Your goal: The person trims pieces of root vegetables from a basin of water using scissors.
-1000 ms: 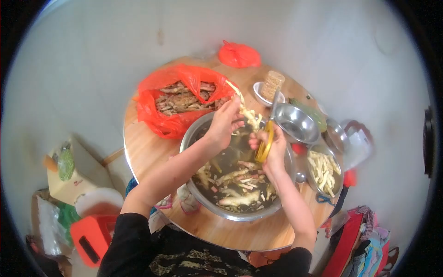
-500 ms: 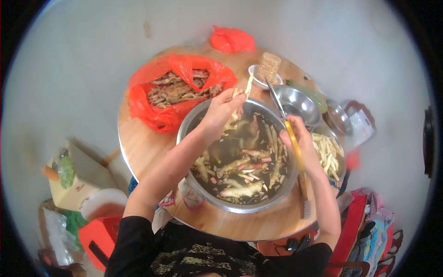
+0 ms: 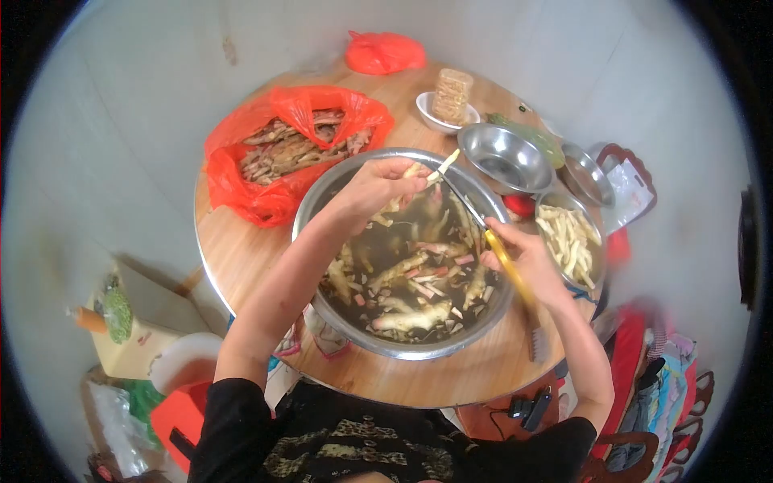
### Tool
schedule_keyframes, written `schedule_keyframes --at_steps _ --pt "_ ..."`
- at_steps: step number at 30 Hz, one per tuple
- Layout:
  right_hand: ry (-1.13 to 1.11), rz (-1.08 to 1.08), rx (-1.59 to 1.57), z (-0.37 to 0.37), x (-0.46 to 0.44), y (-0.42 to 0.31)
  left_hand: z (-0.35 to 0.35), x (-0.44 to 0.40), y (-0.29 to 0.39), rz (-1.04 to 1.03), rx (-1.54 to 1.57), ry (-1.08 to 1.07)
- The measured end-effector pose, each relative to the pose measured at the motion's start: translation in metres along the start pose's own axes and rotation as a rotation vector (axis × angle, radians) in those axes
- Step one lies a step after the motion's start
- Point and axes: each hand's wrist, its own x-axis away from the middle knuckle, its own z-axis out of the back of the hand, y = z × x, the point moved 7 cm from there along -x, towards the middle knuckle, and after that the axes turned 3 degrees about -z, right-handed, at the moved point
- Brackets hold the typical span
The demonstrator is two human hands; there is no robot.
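Note:
A pale, partly peeled root [image 3: 441, 167] is pinched in my left hand [image 3: 382, 191], over the far side of a large metal basin [image 3: 386, 351]. My right hand [image 3: 527, 262] grips a knife [image 3: 501, 251] with a yellow handle and a narrow metal blade. The blade tip meets the root or lies just beside it; I cannot tell which. Dark water fills the basin, with knobby roots [image 3: 415, 316] and small peel scraps in it. A bristled brush end [image 3: 537, 344] shows below my right wrist; whether it joins the yellow handle is unclear.
A red plastic bag [image 3: 241, 197] of brown roots lies at the left. Pale peeled pieces [image 3: 568, 241] fill a bowl on the right. Beyond stand a metal bowl [image 3: 503, 157] and a packaged block [image 3: 452, 95] in a white bowl. Another red bag [image 3: 385, 52] sits at the back.
The knife has swung down and left, bringing its blade from apart to the root. The root in my left hand has tilted to the right. The whole view has shifted slightly.

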Motion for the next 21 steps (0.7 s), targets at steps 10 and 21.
schedule_keyframes --at_steps 10,21 --pt "0.131 0.015 0.170 0.008 0.021 0.001 -0.001 0.004 -0.015 0.155 0.048 -0.004" --pt "0.107 -0.006 0.257 -0.017 0.009 0.010 -0.006 -0.001 -0.020 0.098 0.095 -0.041"
